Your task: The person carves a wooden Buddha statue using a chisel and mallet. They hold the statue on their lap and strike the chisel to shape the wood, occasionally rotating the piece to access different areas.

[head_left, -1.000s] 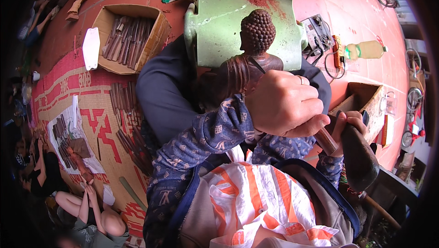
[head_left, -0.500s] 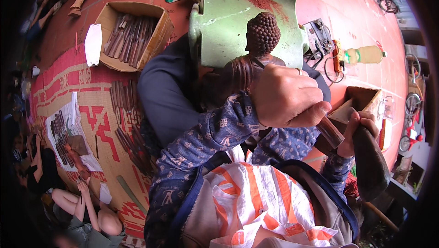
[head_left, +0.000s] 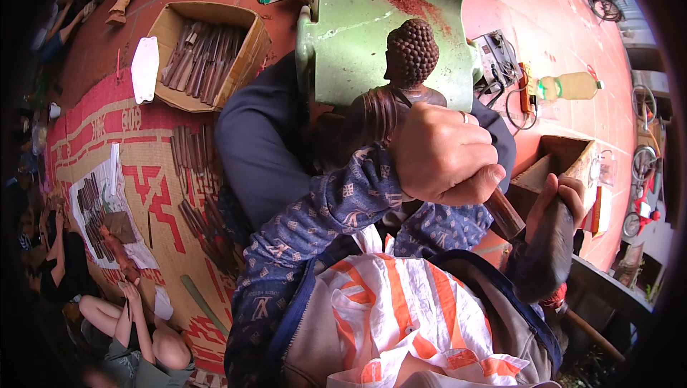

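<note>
A dark wooden statue with a knobbed, curl-covered head stands between my knees. My left hand is wrapped round a carving chisel, its fist over the statue's shoulder area. The chisel's brown wooden handle sticks out of the fist toward the lower right; its blade is hidden. My right hand grips a dark, heavy wooden mallet. The mallet lies close beside the handle's butt end; I cannot tell whether they touch.
A green plastic chair with reddish wood dust stands beyond the statue. A cardboard box of chisels sits at left, with more chisels on the mat. To the right are a wooden box and a bottle. Another person sits lower left.
My right hand has swung the mallet leftward, closer to the chisel's butt end. My left hand and the chisel have shifted slightly left; the statue stays put.
</note>
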The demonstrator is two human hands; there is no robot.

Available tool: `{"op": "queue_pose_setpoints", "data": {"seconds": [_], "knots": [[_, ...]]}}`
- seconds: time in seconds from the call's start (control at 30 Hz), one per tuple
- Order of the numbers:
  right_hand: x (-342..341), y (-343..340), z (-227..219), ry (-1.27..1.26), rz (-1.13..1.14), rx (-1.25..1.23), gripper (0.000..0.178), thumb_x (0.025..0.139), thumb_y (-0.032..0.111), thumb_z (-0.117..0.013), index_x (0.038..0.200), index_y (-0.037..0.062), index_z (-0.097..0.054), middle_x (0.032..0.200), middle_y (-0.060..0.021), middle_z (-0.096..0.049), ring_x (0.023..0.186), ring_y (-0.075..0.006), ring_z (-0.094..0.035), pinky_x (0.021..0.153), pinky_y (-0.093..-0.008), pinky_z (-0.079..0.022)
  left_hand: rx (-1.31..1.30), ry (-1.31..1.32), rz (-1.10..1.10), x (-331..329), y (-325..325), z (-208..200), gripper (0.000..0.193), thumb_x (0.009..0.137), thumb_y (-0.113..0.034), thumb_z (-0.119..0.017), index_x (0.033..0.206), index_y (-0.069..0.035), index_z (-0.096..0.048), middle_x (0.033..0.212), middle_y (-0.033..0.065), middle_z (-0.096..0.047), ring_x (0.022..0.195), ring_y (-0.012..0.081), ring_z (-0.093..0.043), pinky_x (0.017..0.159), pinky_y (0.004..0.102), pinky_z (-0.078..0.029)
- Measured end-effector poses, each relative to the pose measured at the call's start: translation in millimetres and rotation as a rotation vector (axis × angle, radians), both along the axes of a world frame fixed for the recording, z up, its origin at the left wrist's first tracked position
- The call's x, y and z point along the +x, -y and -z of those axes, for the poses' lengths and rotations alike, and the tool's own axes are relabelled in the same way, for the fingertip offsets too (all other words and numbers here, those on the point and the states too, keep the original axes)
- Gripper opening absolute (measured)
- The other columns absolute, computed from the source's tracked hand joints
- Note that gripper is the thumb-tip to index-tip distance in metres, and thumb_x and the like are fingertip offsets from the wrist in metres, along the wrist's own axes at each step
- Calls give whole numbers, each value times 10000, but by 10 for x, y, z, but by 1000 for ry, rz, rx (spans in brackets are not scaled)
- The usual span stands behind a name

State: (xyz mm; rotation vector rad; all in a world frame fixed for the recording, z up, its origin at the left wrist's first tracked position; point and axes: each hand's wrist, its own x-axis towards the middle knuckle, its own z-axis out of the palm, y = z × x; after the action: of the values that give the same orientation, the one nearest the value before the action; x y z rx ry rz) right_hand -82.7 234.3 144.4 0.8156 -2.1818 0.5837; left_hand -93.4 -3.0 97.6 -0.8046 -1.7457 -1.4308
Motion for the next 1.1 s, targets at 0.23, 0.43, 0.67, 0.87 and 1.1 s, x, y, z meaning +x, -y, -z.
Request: {"op": "queue_pose_setpoints", "data": {"seconds": [0.23, 0.43, 0.67, 0.87, 1.1], "knots": [[25, 122, -137, -21, 66, 210, 265, 828, -59, -642, 972, 51, -448, 699, -105, -529, 603, -195, -504, 589, -323, -448, 39, -17, 10, 2, 31, 13, 279, 811, -203, -552, 572, -74, -485, 553, 48, -461, 456, 236, -478, 430, 352, -360], [30, 141, -126, 1, 68, 202, 244, 831, -54, -641, 953, 49, -456, 696, -98, -524, 602, -199, -506, 580, -328, -446, 42, -31, -11, 9, 54, 1, 281, 815, -198, -538, 571, -71, -480, 554, 54, -456, 460, 239, -470, 433, 355, -356], [51, -59, 67, 220, -112, -132, 243, 867, -49, -587, 993, 66, -413, 764, -93, -521, 673, -191, -494, 673, -332, -443, -145, -129, 180, 362, -108, -175, 351, 821, -406, -594, 643, -119, -502, 603, -1, -396, 480, 156, -452, 420, 293, -355], [171, -134, 125, 517, 131, -1, 220, 801, -10, -698, 909, 33, -511, 789, -39, -492, 723, -128, -449, 663, -271, -399, -243, -114, 219, 522, -153, -247, 381, 645, -387, -663, 933, -147, -590, 732, -37, -479, 618, 109, -494, 521, 269, -388], [250, -219, 66, 186, -194, 26, 294, 701, 93, -749, 892, -5, -549, 718, -121, -567, 636, -263, -587, 605, -387, -491, -376, -44, 283, 528, 73, -114, 410, 882, -469, -517, 678, -116, -480, 711, 9, -461, 631, 176, -479, 648, 340, -351]]}}
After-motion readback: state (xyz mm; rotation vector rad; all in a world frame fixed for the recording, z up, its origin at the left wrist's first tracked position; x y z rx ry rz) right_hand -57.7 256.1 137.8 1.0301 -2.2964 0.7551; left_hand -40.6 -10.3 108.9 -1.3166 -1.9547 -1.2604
